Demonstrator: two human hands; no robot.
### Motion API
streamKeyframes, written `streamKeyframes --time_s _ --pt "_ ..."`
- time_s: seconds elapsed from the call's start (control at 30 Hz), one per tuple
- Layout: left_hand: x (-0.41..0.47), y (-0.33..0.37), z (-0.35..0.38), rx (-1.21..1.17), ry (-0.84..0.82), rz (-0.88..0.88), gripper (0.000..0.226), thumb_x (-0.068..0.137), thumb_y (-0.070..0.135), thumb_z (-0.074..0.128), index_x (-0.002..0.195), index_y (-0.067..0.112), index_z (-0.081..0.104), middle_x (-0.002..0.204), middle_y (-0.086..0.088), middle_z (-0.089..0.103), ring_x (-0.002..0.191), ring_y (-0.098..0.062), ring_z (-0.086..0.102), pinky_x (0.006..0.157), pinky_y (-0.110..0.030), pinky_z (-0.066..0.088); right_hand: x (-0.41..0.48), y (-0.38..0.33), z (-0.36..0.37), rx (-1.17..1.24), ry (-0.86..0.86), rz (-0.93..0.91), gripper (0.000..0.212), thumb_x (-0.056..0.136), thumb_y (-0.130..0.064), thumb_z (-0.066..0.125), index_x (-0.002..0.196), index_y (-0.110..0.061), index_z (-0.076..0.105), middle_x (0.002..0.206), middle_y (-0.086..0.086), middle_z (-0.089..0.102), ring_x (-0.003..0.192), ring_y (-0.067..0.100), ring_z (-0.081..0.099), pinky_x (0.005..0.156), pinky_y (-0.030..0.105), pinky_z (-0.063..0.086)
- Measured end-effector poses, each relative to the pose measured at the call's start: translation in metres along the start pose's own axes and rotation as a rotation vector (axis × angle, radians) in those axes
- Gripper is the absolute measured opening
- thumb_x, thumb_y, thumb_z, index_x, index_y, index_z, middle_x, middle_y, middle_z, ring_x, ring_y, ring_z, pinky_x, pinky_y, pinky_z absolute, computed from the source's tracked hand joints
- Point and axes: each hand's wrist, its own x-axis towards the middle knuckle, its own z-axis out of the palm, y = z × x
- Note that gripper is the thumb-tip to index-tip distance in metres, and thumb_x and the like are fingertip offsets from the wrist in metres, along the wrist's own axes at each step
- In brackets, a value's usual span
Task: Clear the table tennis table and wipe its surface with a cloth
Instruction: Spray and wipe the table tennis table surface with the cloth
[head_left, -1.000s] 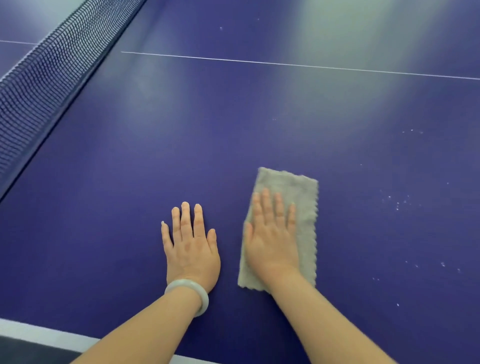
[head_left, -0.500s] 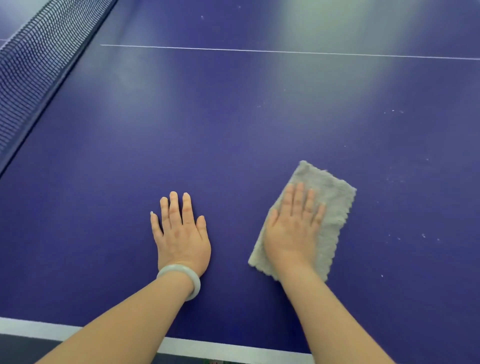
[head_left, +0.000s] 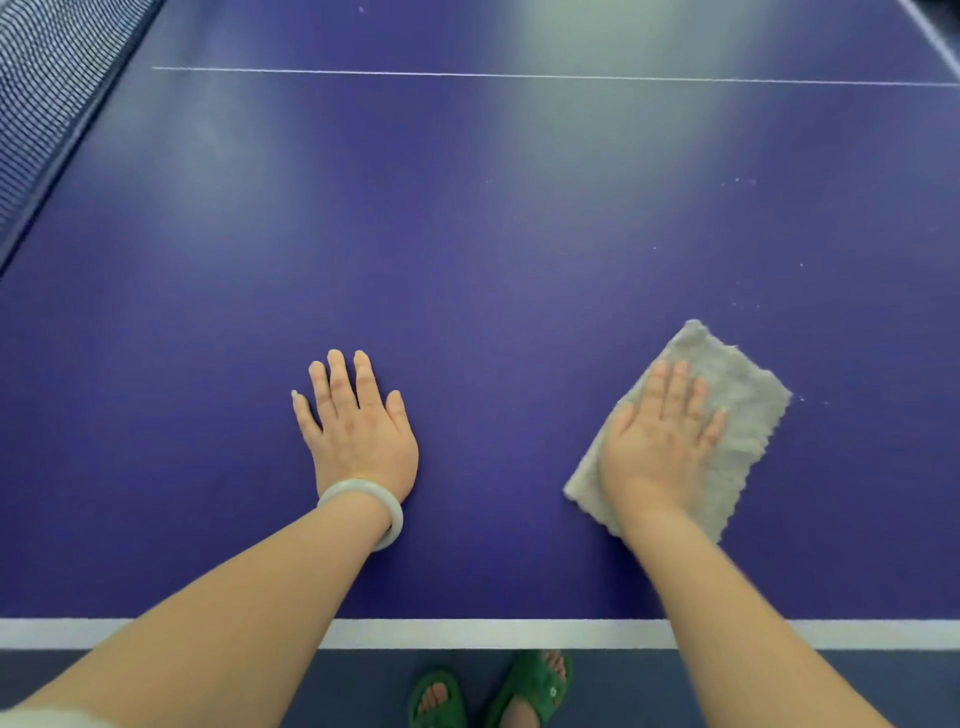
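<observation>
The purple table tennis table (head_left: 467, 260) fills the view. A folded grey cloth (head_left: 743, 415) lies on it at the near right, turned at an angle. My right hand (head_left: 657, 447) presses flat on the cloth with fingers stretched out, covering its left half. My left hand (head_left: 358, 431), with a pale bracelet (head_left: 363, 499) on the wrist, rests flat and open on the bare surface to the left of the cloth, about a hand's width away. Small white specks (head_left: 737, 182) dot the surface at the right, beyond the cloth.
The dark net (head_left: 47, 93) runs along the far left. A thin white centre line (head_left: 519, 75) crosses the far part of the table. The white edge stripe (head_left: 467, 634) marks the near edge. Below it are my feet in green sandals (head_left: 530, 686).
My right hand has slid the cloth to the right and turned it clockwise. The left hand has stayed flat in place. The view has tipped down, showing the near edge and my feet.
</observation>
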Motion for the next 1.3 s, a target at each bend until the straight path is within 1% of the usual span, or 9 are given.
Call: streamKeyframes --time_s 0.1,0.17,0.23,0.4,0.53,0.67,0.83,1.07,1.3 --pt "0.0 0.0 -0.001 -0.006 0.0 0.005 0.062 0.103 0.042 0.015 0.157 0.016 0.002 0.165 -0.007 0.0 0.152 -0.025 -0.006 0.122 -0.05 0.001 -0.054 -0.056 0.015 0.03 0.038 -0.277 0.063 0.097 -0.03 0.019 0.155 -0.006 0.023 0.162 0.012 0.021 0.15 0.032 0.017 0.12 0.055 0.006" --pt "-0.001 0.0 -0.001 -0.015 0.003 0.01 0.061 0.103 0.041 0.016 0.157 0.016 0.004 0.165 -0.007 0.001 0.152 -0.026 -0.004 0.122 -0.05 0.002 -0.091 -0.072 0.02 -0.005 -0.013 -0.575 0.06 0.1 -0.031 0.021 0.156 -0.011 0.021 0.164 0.007 0.017 0.152 0.028 0.012 0.119 0.054 0.011" --pt "0.0 -0.001 -0.001 -0.029 0.011 0.017 0.061 0.103 0.041 0.017 0.157 0.016 0.006 0.165 -0.008 0.003 0.152 -0.026 -0.003 0.122 -0.05 0.002 -0.106 -0.058 0.016 -0.01 -0.066 -0.715 0.058 0.103 -0.035 0.021 0.157 -0.016 0.016 0.165 0.002 0.011 0.153 0.022 0.005 0.12 0.051 0.011" --pt "0.0 -0.002 0.001 -0.049 0.027 0.021 0.061 0.103 0.041 0.017 0.157 0.015 0.008 0.165 -0.009 0.005 0.152 -0.027 -0.001 0.122 -0.051 0.003 -0.085 0.038 0.001 -0.058 -0.032 -0.502 0.06 0.1 -0.036 0.019 0.158 -0.022 0.012 0.165 -0.005 0.006 0.152 0.015 -0.001 0.122 0.047 0.006" --pt "0.0 -0.003 0.001 -0.066 0.007 0.042 0.061 0.103 0.042 0.018 0.157 0.014 0.008 0.165 -0.009 0.004 0.152 -0.028 -0.002 0.122 -0.051 0.001 -0.074 0.058 -0.001 -0.049 -0.012 -0.364 0.062 0.098 -0.036 0.017 0.158 -0.021 0.014 0.165 -0.006 0.006 0.152 0.015 0.0 0.123 0.046 0.003" --pt "-0.002 -0.005 -0.007 -0.25 -0.008 0.066 0.059 0.104 0.036 0.031 0.156 0.011 0.019 0.165 -0.01 0.008 0.152 -0.025 0.0 0.123 -0.047 -0.001 -0.074 0.056 0.001 -0.055 0.017 -0.366 0.062 0.098 -0.036 0.02 0.158 -0.021 0.016 0.165 -0.004 0.009 0.152 0.016 0.004 0.122 0.046 0.003" --pt "-0.061 0.061 -0.018 -0.363 -0.016 0.337 0.055 0.105 0.03 0.035 0.155 0.012 0.023 0.164 -0.008 0.01 0.152 -0.022 0.001 0.123 -0.038 -0.002 -0.074 0.056 0.0 -0.052 0.008 -0.367 0.062 0.098 -0.036 0.021 0.158 -0.02 0.016 0.165 -0.003 0.01 0.152 0.018 0.004 0.121 0.047 0.005" --pt "-0.109 0.146 0.005 -0.164 -0.085 0.148 0.067 0.103 0.046 0.015 0.157 0.012 -0.005 0.164 -0.011 -0.012 0.151 -0.026 -0.014 0.122 -0.048 -0.007 -0.065 0.071 -0.002 -0.025 -0.033 -0.518 0.061 0.101 -0.04 0.023 0.158 -0.019 0.015 0.165 0.0 0.008 0.153 0.021 0.002 0.119 0.049 0.006" --pt "-0.114 0.156 0.01 -0.022 -0.036 0.104 0.068 0.1 0.046 0.005 0.156 0.01 -0.006 0.164 -0.011 -0.008 0.152 -0.027 -0.01 0.122 -0.05 -0.001 -0.033 0.2 -0.029 -0.07 -0.038 -0.478 0.061 0.1 -0.036 0.023 0.158 -0.023 0.01 0.166 -0.007 0.001 0.152 0.015 -0.002 0.12 0.047 0.008"
